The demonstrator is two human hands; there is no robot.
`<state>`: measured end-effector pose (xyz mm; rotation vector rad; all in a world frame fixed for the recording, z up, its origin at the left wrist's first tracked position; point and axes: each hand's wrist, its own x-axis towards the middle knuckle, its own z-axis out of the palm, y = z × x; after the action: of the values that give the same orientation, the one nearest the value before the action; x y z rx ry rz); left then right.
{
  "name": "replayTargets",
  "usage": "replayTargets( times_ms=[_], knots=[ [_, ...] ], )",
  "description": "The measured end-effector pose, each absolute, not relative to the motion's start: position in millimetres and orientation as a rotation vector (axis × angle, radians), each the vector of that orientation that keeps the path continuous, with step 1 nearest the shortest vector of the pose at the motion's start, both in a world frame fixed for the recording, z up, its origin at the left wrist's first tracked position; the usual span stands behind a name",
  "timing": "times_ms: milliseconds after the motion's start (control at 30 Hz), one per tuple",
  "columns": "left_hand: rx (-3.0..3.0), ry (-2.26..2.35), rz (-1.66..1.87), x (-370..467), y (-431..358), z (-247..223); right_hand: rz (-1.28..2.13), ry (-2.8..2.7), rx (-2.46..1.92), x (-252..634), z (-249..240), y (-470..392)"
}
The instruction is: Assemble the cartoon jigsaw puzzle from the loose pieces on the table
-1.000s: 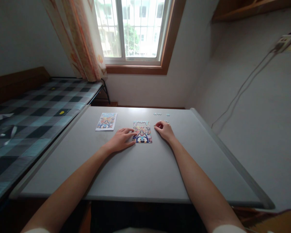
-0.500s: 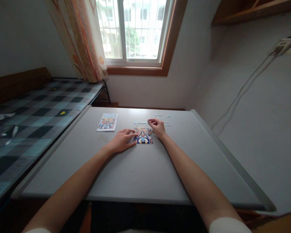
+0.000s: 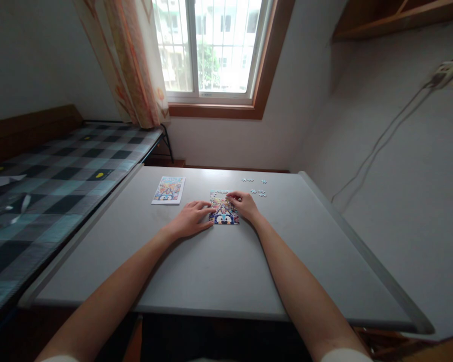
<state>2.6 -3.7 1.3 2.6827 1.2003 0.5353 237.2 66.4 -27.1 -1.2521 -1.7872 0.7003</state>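
Observation:
A colourful jigsaw puzzle (image 3: 223, 217), mostly joined, lies flat on the grey table with gaps near its top edge. My left hand (image 3: 192, 219) rests at its left side, fingers apart, the tips touching the puzzle's edge. Over the upper right part of the puzzle, my right hand (image 3: 244, 205) has thumb and forefinger pinched together on a small puzzle piece, mostly hidden by the fingers. Several loose puzzle pieces (image 3: 262, 193) lie beyond my right hand, and others are farther back. A printed picture sheet (image 3: 168, 190) with a similar design lies to the left.
The grey table (image 3: 219, 274) stretches to a raised rim on the right. A bed with a checked cover (image 3: 109, 151) stands along the left. Behind are a window (image 3: 222, 55) and a curtain (image 3: 136, 75). A cable (image 3: 377, 138) hangs on the right wall.
My right hand has moved slightly left and nearer, from the puzzle's top right corner to over its upper part. My left hand has stayed at the puzzle's left edge.

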Motion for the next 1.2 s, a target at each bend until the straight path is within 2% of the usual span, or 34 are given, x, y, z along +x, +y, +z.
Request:
replayTargets(
  times_ms=[1200],
  knots=[
    [2.694,1.193,0.544,2.5,-2.1,-1.3,0.39,-1.942,-1.419,235.3,-23.2,63.9]
  ],
)
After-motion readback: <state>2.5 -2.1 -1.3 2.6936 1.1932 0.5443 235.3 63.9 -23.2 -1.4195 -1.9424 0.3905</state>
